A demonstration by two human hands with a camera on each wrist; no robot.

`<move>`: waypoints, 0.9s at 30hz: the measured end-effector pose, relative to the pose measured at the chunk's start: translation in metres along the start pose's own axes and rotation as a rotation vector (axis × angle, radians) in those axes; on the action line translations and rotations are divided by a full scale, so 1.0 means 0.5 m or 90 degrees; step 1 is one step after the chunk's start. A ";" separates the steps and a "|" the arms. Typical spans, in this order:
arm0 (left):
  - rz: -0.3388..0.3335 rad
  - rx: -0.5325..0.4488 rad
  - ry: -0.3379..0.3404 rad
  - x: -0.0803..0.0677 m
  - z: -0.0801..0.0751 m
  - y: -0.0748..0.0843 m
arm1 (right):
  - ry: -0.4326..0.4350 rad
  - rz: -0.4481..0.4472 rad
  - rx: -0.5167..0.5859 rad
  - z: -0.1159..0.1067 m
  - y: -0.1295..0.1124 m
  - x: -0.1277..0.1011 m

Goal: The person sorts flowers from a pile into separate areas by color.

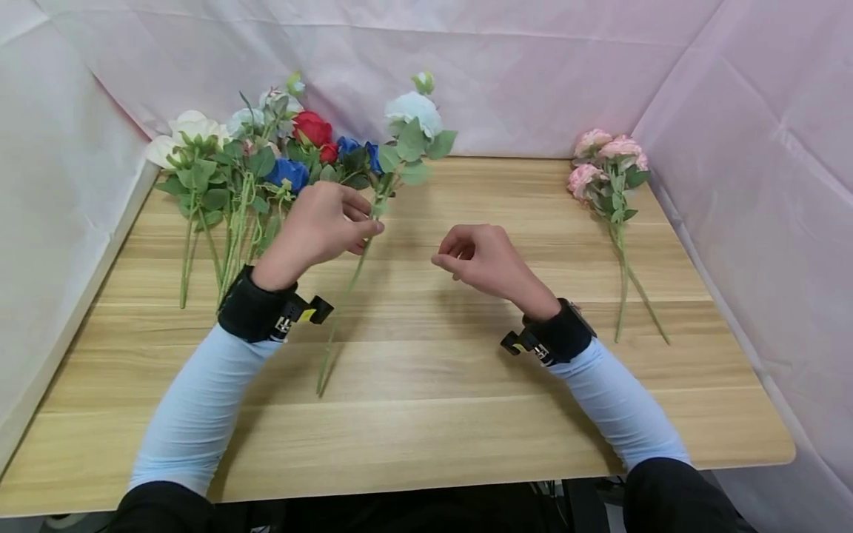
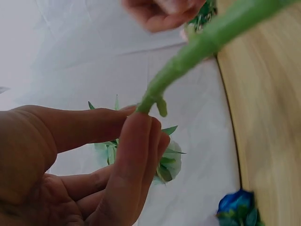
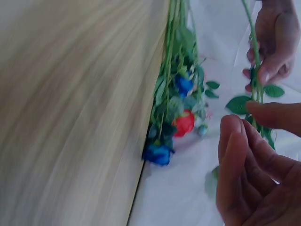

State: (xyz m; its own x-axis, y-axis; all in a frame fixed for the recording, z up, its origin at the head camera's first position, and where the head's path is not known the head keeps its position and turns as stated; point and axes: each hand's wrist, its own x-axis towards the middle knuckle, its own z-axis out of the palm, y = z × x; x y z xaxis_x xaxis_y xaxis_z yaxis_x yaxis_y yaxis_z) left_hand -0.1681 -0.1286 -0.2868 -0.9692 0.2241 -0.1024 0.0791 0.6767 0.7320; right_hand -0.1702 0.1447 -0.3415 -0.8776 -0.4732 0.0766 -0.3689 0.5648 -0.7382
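My left hand (image 1: 333, 226) pinches the green stem of a pale blue-white artificial flower (image 1: 413, 112) and holds it slanting above the wooden table (image 1: 426, 414). In the left wrist view thumb and fingers (image 2: 136, 141) close on that stem (image 2: 197, 52). My right hand (image 1: 476, 259) hovers a little to the right with loosely curled fingers and holds nothing. The right wrist view shows its fingers (image 3: 244, 165) near the stem (image 3: 254, 61), apart from it.
A pile of artificial flowers (image 1: 266, 155), white, red and blue, lies at the table's back left. A pink sprig (image 1: 609, 178) lies at the back right. Pink cloth walls (image 1: 533, 74) close in the table on three sides.
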 end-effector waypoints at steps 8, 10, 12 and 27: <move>0.045 -0.032 0.017 -0.002 0.052 0.021 | -0.042 -0.002 0.181 0.035 -0.038 -0.007; 0.067 -0.041 0.030 -0.004 0.063 0.026 | -0.050 -0.003 0.212 0.044 -0.043 -0.009; 0.087 -0.047 0.045 -0.006 0.072 0.032 | -0.052 -0.004 0.241 0.051 -0.047 -0.011; 0.084 -0.144 0.080 -0.006 0.118 0.036 | 0.001 0.006 0.330 0.071 -0.050 -0.013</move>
State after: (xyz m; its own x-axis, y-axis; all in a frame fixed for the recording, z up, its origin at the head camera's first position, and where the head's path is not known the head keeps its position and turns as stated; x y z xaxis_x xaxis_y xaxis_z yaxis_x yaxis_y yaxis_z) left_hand -0.1502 -0.0758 -0.3129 -0.9764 0.2014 0.0784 0.1666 0.4700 0.8668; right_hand -0.1441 0.1096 -0.3474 -0.8808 -0.4685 0.0685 -0.1605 0.1593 -0.9741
